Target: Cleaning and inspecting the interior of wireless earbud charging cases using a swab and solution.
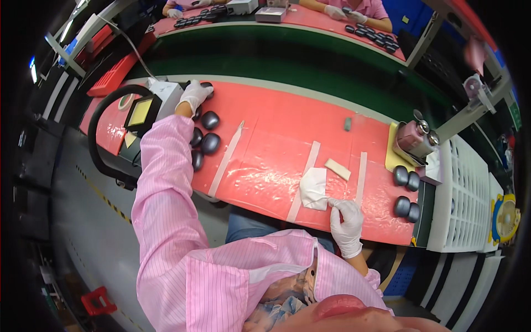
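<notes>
My left hand [194, 95], in a white glove, reaches to the far left of the table, its fingers closed on a dark, glossy rounded piece [208, 89] that they partly cover. Several similar dark pieces [210, 143] lie along my left forearm. Close to the front edge, my right hand [347, 226], also gloved, has its thumb and finger pinched at the lower right corner of a white cloth [313, 188]. That cloth lies flat on the pink table cover [265, 160]. Just beyond the cloth is a cream-coloured flat block [337, 169].
At right, dark pieces [402, 206] sit in pairs near metal-topped bottles [414, 134] in a tray. A white slotted rack [462, 193] stands beyond the right edge. A black-framed device with a curved hose [97, 133] flanks the left. Two people work across the green strip [265, 55].
</notes>
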{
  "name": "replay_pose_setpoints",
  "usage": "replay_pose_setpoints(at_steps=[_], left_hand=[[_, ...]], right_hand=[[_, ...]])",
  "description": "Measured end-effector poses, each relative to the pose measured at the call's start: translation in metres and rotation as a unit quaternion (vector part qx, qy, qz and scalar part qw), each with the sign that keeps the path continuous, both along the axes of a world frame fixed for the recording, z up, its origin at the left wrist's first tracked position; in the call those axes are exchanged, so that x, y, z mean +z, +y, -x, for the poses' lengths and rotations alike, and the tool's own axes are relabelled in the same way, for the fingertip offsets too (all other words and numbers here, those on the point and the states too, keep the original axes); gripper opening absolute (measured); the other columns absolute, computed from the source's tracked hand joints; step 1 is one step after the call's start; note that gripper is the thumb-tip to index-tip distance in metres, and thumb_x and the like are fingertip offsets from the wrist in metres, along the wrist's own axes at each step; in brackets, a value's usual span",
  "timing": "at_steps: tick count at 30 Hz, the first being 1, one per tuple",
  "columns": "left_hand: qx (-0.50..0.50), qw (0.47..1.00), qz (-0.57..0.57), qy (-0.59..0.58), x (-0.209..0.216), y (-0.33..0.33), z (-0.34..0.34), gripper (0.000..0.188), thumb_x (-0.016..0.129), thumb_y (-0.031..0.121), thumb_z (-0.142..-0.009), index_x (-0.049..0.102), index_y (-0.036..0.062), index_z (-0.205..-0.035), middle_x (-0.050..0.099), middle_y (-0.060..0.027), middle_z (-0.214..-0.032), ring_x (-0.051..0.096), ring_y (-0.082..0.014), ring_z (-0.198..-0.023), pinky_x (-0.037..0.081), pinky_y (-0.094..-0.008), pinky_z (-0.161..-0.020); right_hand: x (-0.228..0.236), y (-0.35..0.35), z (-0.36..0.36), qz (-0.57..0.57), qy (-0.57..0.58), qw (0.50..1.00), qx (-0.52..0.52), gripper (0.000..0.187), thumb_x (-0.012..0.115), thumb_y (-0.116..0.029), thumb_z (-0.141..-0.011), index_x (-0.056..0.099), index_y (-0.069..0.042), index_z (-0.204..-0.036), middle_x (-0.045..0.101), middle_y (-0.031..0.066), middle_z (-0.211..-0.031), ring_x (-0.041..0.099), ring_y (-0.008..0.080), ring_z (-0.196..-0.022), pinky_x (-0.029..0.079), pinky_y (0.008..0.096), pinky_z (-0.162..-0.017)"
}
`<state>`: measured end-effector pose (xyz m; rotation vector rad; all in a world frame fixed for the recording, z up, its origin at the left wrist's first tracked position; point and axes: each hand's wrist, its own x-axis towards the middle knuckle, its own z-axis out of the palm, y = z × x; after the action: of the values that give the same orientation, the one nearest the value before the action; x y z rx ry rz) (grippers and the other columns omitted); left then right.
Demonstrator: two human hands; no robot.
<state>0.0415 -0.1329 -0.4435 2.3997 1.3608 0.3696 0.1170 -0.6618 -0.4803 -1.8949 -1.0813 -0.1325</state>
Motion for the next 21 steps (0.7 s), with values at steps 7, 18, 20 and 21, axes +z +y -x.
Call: replay_pose_setpoints(at_steps=[7,18,20,21], left_hand=[[-0.22,0.837,0.339,-0.369,0.048,-0.192,0.0,0.035,0.062,0.019,-0.09,0.054,0.0006,-0.119,0.062,-0.0023,-0.102,0.056,-0.0078,-0.083,0.045,-0.0213,-0.07],[-0.219,0.687,0.539,-0.436,-0.008,-0.37,0.055,0.043,0.066,-0.001,-0.084,0.049,-0.0005,-0.124,0.058,-0.0048,-0.112,0.057,-0.0128,-0.104,0.046,-0.0276,-0.092],[-0.222,0.698,0.532,-0.424,-0.009,-0.377,0.06,0.047,0.074,-0.002,-0.077,0.053,-0.0013,-0.119,0.059,-0.0054,-0.109,0.058,-0.0132,-0.102,0.048,-0.0279,-0.091],[-0.224,0.699,0.531,-0.423,-0.011,-0.374,0.065,0.047,0.074,-0.002,-0.077,0.053,-0.0013,-0.119,0.059,-0.0054,-0.109,0.058,-0.0132,-0.102,0.048,-0.0279,-0.091]], right_hand=[[0.008,-0.004,0.004,-0.049,0.099,0.993,-0.048,0.016,0.058,0.006,-0.079,0.065,0.0,-0.094,0.067,0.0109,-0.089,0.064,0.0239,-0.081,0.05,0.034,-0.078],[0.035,0.053,0.017,-0.179,0.414,0.886,0.11,0.029,0.059,-0.013,-0.089,0.06,-0.002,-0.116,0.06,0.013,-0.098,0.06,0.0237,-0.09,0.048,0.0307,-0.081],[0.041,0.046,0.018,-0.17,0.364,0.907,0.126,0.025,0.049,-0.016,-0.096,0.062,0.0,-0.111,0.062,0.013,-0.101,0.061,0.0205,-0.092,0.048,0.0307,-0.082],[0.045,0.046,0.023,-0.119,0.23,0.956,0.134,0.026,0.047,-0.016,-0.097,0.062,0.0,-0.111,0.062,0.0131,-0.102,0.061,0.0203,-0.093,0.048,0.0309,-0.083]])
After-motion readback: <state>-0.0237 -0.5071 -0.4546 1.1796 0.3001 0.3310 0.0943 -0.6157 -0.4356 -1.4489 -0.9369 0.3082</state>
